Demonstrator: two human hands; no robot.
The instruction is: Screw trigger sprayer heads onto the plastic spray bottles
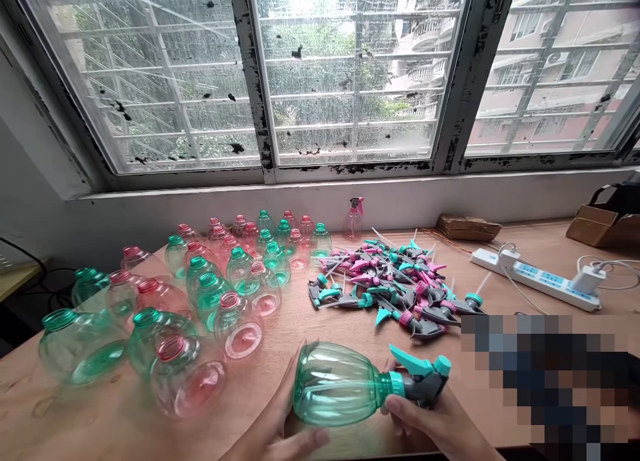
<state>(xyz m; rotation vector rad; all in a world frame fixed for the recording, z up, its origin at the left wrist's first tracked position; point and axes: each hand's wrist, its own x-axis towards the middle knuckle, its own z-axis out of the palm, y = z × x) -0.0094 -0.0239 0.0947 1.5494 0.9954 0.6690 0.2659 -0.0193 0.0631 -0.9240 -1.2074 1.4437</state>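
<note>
A clear green spray bottle (335, 384) lies sideways in the air between my hands, close to the table's front edge. My left hand (280, 411) is wrapped round its base, thumb below. At the neck, the fingers of my right hand (425, 418) pinch the turquoise collar (397, 384). A grey spray head with a turquoise trigger (415, 362) sits on the neck and points right. Inside the bottle a pale tube shows faintly. Beyond my hands lies a heap of spray heads (390, 274) in pink, turquoise and grey.
Several open green and pink bottles (207, 294) stand on the left of the wooden table (300, 321). A pink spray bottle (353, 221) stands by the wall. To the right are a power strip (535, 278), a brown package (467, 228) and a cardboard box (600, 224). One area is pixelated.
</note>
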